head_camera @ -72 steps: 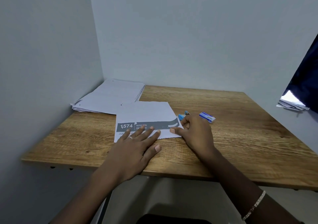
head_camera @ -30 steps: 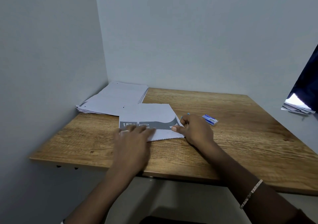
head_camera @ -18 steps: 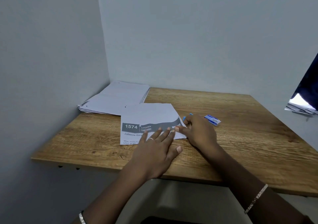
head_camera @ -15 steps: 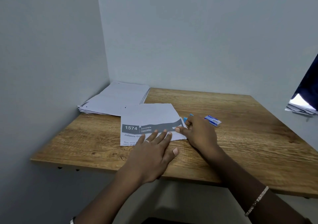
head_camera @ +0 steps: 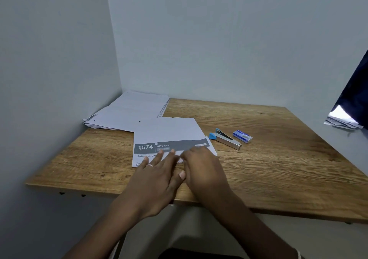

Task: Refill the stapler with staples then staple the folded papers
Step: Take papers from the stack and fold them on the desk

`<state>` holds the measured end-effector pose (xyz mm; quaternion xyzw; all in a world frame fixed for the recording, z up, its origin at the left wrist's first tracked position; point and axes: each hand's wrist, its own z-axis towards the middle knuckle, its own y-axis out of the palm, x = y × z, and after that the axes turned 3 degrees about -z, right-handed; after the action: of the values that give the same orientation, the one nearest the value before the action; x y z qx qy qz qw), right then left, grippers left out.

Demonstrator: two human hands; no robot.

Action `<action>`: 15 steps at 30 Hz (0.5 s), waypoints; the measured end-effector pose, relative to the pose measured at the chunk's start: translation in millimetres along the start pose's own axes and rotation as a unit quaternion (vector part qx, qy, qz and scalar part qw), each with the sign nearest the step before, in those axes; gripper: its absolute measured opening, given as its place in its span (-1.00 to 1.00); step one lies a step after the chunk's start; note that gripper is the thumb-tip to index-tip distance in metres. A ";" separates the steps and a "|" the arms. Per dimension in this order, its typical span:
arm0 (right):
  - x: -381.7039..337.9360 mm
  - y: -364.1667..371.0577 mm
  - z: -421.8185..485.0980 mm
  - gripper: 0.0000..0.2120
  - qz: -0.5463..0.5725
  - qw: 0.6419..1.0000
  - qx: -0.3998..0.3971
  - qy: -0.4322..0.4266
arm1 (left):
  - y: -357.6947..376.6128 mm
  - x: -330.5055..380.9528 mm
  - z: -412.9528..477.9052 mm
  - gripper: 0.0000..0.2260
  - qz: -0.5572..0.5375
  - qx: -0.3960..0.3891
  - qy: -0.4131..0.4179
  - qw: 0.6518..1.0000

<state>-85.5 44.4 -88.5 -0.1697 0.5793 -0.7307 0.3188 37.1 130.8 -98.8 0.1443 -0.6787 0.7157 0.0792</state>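
Note:
A folded white paper [head_camera: 169, 131] with a grey printed band lies on the wooden table [head_camera: 278, 159]. My left hand [head_camera: 157, 177] rests flat on its near edge, fingers straight. Beside it, my right hand [head_camera: 203, 169] lies on the paper's near right part with its fingers bent down onto the sheet; whether they pinch it I cannot tell. A small metal stapler [head_camera: 226, 138] with a blue end lies free on the table to the right of the paper. The blue and white staple box [head_camera: 242, 136] sits just beyond it.
A stack of white papers [head_camera: 129, 112] fills the table's back left corner against the walls. More papers [head_camera: 342, 122] lie on a ledge at the far right under a dark cloth. The table's front edge runs just under my wrists.
My right hand has slid left along the paper's near edge, uncovering the stapler. My left hand has swept back and forth over the fold and now sits beside the right hand.

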 end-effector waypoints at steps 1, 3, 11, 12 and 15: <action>-0.7 -1.1 -2.1 -0.74 0.001 1.000 -0.010 0.000 | 0.7 -1.9 -0.4 -0.44 -0.006 0.000 0.000 1.000; 4.1 -6.0 -7.0 -0.67 0.012 1.000 -0.024 -0.005 | 2.6 -4.6 -3.1 -0.40 -0.018 0.008 0.007 1.000; 40.1 -16.0 -24.6 -0.53 0.040 0.999 -0.031 0.018 | -0.1 -18.4 -34.5 -0.45 -0.012 0.110 -0.003 0.994; 43.9 -16.3 -26.0 -0.54 0.045 0.998 -0.026 0.032 | -1.8 -21.8 -38.5 -0.47 -0.009 0.118 -0.011 0.993; 43.2 -16.0 -28.6 -0.55 0.046 0.997 -0.015 0.054 | -7.6 -26.2 -45.3 -0.51 -0.004 0.137 -0.029 0.990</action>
<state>-139.4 38.9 -86.3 -0.1083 0.6141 -0.7145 0.3172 59.7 178.6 -101.6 0.1777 -0.5758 0.7969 0.0421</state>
